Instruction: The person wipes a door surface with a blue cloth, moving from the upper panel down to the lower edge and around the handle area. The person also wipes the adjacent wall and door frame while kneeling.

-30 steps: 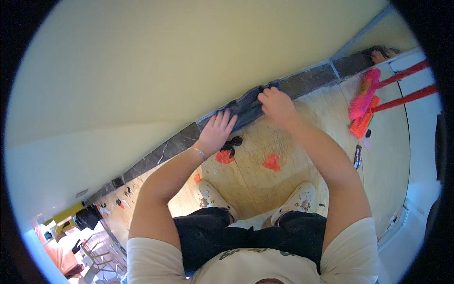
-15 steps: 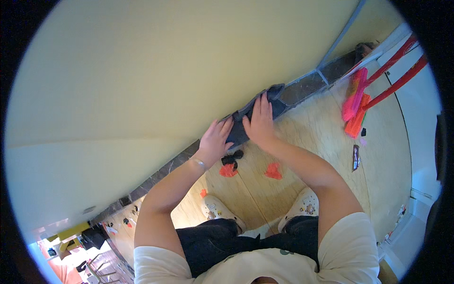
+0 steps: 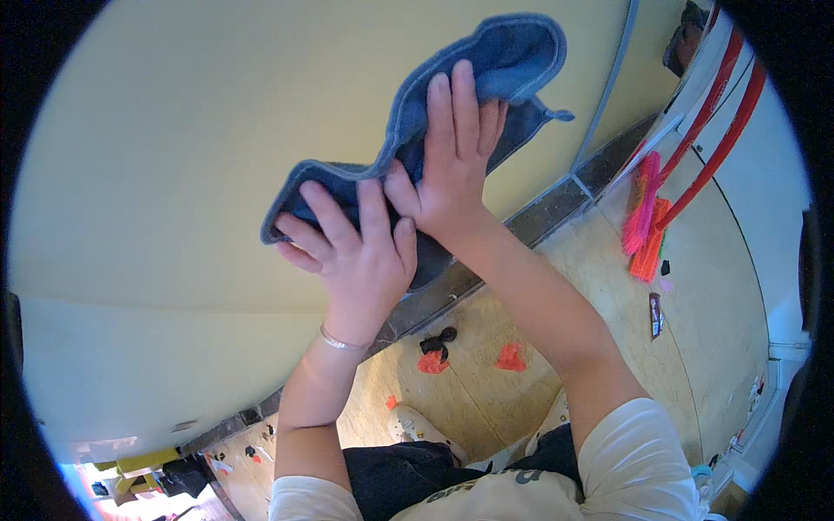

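A dark blue-grey cloth (image 3: 504, 65) lies spread against the pale yellow wall (image 3: 200, 148), its upper edge curling outward. My left hand (image 3: 352, 252), with a bracelet at the wrist, rests flat on the cloth's lower left part, fingers spread. Higher up and to the right, my right hand (image 3: 452, 174) presses on the cloth with its fingers stretched out. The thumbs are close together near the middle. Part of the cloth hangs below the hands, reaching down to the dark baseboard (image 3: 543, 213).
Two red-handled brooms, one with pink bristles (image 3: 641, 204) and one with orange bristles (image 3: 650, 243), lean at the right. On the floor are orange scraps (image 3: 511, 357), a black scrap (image 3: 437, 345) and a wrapper (image 3: 655, 315). My light clogs (image 3: 426, 430) stand below.
Both hands have moved up from the baseboard onto the wall, taking the cloth with them. The cloth has opened out wider, and the view has tilted upward.
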Demonstrator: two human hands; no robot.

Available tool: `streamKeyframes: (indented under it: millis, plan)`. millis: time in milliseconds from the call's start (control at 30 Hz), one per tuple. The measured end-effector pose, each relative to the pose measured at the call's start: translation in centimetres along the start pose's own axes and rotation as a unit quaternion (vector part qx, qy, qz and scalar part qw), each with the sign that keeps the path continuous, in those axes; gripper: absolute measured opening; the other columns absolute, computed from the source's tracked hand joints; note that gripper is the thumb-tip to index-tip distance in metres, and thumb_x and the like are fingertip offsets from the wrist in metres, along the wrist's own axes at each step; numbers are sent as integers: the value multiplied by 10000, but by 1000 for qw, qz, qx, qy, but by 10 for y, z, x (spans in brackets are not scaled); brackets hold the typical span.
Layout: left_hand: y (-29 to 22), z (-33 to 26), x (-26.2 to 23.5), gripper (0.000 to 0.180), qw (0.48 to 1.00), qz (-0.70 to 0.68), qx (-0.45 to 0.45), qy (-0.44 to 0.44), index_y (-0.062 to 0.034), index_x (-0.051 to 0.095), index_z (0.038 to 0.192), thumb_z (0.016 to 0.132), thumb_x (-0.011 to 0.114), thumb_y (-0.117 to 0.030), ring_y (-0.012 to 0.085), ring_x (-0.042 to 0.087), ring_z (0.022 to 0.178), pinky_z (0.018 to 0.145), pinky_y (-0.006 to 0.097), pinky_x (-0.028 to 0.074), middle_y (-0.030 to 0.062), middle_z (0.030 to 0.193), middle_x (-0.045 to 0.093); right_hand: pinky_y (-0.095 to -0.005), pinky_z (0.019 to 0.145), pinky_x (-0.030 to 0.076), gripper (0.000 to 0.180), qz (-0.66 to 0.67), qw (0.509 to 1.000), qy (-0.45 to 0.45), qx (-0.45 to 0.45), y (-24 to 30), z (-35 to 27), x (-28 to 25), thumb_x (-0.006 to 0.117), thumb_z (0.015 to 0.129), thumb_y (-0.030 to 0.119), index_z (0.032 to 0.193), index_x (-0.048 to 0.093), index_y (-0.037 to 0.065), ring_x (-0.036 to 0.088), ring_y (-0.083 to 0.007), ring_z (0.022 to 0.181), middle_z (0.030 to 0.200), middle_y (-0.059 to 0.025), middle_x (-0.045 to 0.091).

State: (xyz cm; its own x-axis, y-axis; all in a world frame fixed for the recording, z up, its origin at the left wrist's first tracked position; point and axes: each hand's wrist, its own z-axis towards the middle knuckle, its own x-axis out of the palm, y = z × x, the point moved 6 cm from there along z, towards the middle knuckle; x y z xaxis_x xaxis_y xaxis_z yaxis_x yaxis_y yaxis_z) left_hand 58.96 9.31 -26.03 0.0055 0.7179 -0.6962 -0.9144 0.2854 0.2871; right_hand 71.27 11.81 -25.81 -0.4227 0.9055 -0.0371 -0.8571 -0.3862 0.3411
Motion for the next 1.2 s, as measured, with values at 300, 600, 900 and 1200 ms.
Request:
streamKeyframes:
  millis: [300, 600, 900, 1200]
  plan:
    - [-51, -65, 83, 448, 976, -8, 206, 65, -205, 534, 1227, 801, 565, -340, 306, 423, 1119, 881, 490, 348, 101, 1347, 414, -643, 949, 254, 674, -66, 977, 192, 70, -81, -161, 2, 604, 712, 362, 1248, 461, -20, 365, -445, 1128, 1432, -201, 269]
    - [-83, -17, 60, 552, 993, 14, 117, 23, -135, 476, 1308, 775, 538, -263, 477, 326, 1242, 974, 602, 229, 237, 1420, 317, -651, 1041, 70, 843, -23, 985, 103, 138, -103, -85, -9, 617, 701, 400, 1335, 313, -67, 114, -558, 1290, 1463, -286, 146]
    - [-143, 83, 17, 664, 992, -27, 112, -42, -184, 383, 1386, 791, 589, -397, 498, 188, 1316, 1034, 603, 134, 274, 1454, 218, -554, 1095, 122, 669, -15, 990, -26, 141, -156, 28, -48, 547, 816, 216, 1381, 283, -27, 205, -496, 1301, 1453, -251, 226]
    - [-155, -3, 85, 557, 965, -7, 246, 96, -187, 397, 1380, 833, 493, -167, 350, 350, 1282, 1042, 504, 238, 151, 1439, 339, -568, 1073, 165, 719, -23, 946, 109, 306, -193, -99, -53, 543, 806, 190, 1396, 211, -52, 175, -504, 1314, 1456, -315, 124]
